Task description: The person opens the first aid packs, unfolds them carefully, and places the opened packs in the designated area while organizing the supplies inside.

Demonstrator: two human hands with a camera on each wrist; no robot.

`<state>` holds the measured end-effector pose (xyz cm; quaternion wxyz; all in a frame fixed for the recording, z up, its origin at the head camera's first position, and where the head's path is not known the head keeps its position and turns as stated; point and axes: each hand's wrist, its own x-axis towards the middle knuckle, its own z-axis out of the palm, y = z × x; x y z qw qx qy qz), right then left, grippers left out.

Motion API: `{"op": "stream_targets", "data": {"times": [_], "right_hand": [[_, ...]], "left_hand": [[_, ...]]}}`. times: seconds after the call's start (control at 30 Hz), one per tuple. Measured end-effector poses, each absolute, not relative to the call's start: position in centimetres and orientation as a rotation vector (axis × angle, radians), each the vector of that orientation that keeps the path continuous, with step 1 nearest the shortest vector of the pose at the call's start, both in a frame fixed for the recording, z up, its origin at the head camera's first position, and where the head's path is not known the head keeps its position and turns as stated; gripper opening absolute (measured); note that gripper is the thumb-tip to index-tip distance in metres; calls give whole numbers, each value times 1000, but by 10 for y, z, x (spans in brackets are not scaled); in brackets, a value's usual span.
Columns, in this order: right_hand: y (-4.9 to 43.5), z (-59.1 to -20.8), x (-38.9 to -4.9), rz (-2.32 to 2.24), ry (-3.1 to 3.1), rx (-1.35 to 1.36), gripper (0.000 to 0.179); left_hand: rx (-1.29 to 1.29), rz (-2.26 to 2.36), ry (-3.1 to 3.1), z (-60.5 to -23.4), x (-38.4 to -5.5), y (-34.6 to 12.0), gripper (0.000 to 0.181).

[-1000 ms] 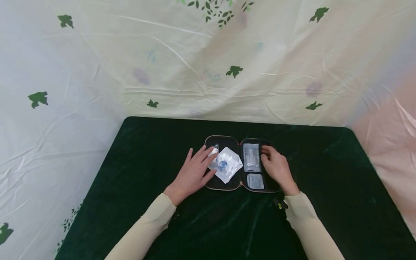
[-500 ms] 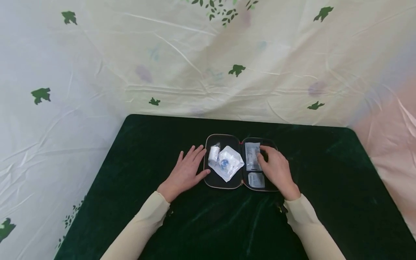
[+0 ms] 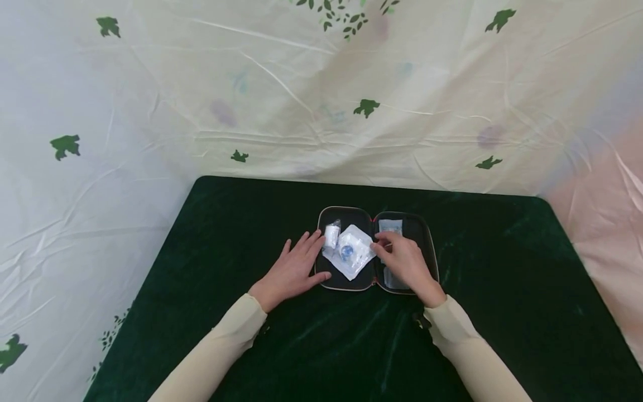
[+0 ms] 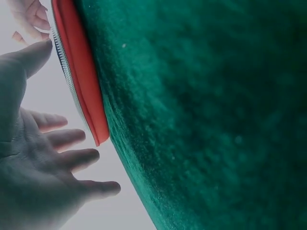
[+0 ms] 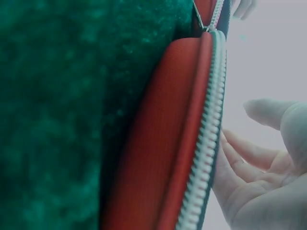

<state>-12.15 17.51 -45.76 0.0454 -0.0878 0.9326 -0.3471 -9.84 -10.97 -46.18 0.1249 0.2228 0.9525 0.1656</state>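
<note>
An unfolded zip case (image 3: 346, 286) with a black inside lies on the table; the wrist views show its red outside (image 4: 85, 76) and zip (image 5: 204, 139). Its left half holds a white roll in clear wrap (image 3: 331, 235) and a white packet with a blue round mark (image 3: 354, 259). My left hand (image 3: 291, 273), fingers straight and spread, is at the case's left rim. My right hand (image 3: 404, 261), fingers bent, hovers over the hinge, fingertips by the white packet's right corner. Under it, a pale flat packet (image 3: 390, 225) and a smaller packet (image 3: 393, 281) are partly hidden.
A dark green velvet cloth (image 3: 241, 223) covers the table. Pale curtains (image 3: 281, 100) with green leaf and bird shapes hang behind and at both sides.
My left hand has drawn back from over the white roll to the case's left rim. My right hand has moved left from the right half towards the hinge. The packets lie as before.
</note>
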Motion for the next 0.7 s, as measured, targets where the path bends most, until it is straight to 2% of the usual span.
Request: {"op": "stream_targets", "data": {"times": [0.4,0.7], "right_hand": [[173,-456,-127,-1099,2831,-243,29],[194,-449,-130,-1178,2855,-177,28]], "left_hand": [[638,457,2750,-463,-99,-108,90],[639,466,2758,-466,-100,-108,89]]}}
